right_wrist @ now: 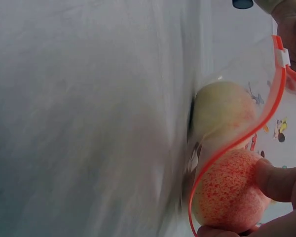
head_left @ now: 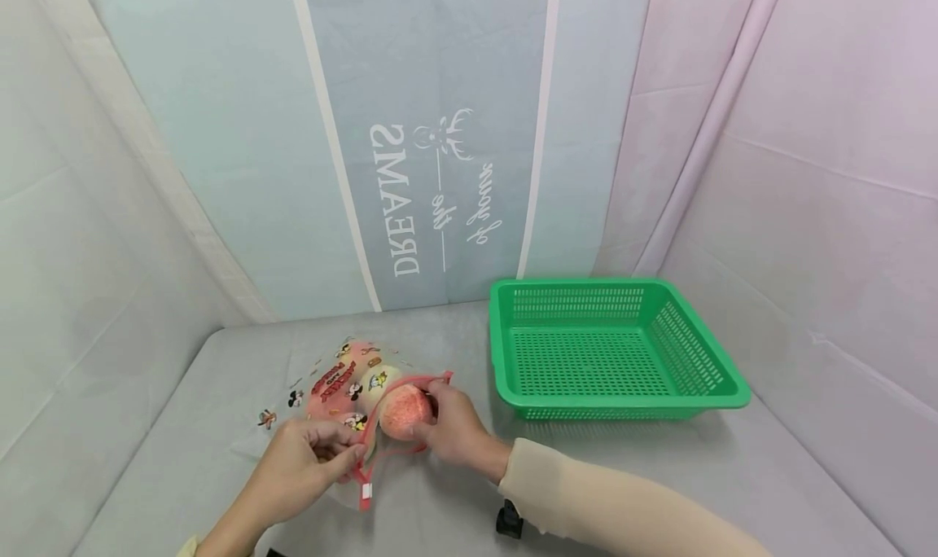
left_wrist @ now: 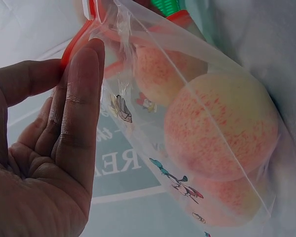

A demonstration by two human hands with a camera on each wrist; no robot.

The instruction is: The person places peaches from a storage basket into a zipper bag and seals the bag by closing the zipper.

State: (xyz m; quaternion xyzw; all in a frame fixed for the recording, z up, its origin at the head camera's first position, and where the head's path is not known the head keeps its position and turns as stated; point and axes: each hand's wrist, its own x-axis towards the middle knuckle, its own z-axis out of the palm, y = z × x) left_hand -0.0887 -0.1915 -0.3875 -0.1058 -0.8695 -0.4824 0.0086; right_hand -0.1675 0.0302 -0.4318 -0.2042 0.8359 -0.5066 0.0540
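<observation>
A clear zip bag (head_left: 333,386) with red edging and cartoon prints lies on the grey surface, several peaches (left_wrist: 222,126) inside it. My left hand (head_left: 300,463) pinches the red edge of its mouth between thumb and fingers, near the white slider (head_left: 366,490). At the opening, my right hand (head_left: 458,423) grips a red-speckled peach (head_left: 405,412) with the thumb on one side and fingers on the other. In the right wrist view, this peach (right_wrist: 232,190) sits within the red rim, beside a paler peach (right_wrist: 224,111) in the bag.
A green plastic basket (head_left: 593,370) with slotted walls stands to the right of the bag. A small black object (head_left: 509,520) lies near the right forearm. Fabric walls (head_left: 454,133) with mirrored printed lettering enclose the back and sides.
</observation>
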